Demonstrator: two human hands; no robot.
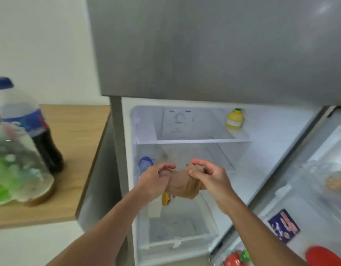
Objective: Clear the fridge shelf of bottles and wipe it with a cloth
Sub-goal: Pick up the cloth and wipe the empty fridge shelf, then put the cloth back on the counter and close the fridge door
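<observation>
Both my hands hold a tan cloth (182,184) bunched between them, in front of the open fridge. My left hand (155,178) grips its left end and my right hand (209,176) pinches its right end. Behind the cloth lies the glass fridge shelf (194,141), with a small yellow bottle (234,120) standing at its back right. On the wooden counter (75,150) to the left stand a dark cola bottle (34,125) with a blue cap and a clear bottle (16,169) with a green label.
The fridge door (319,179) hangs open at the right, with packets and red-capped containers in its racks. A blue-lidded item (145,163) sits at the left of the lower shelf. A clear drawer (177,223) sits below. The closed freezer door (204,45) is above.
</observation>
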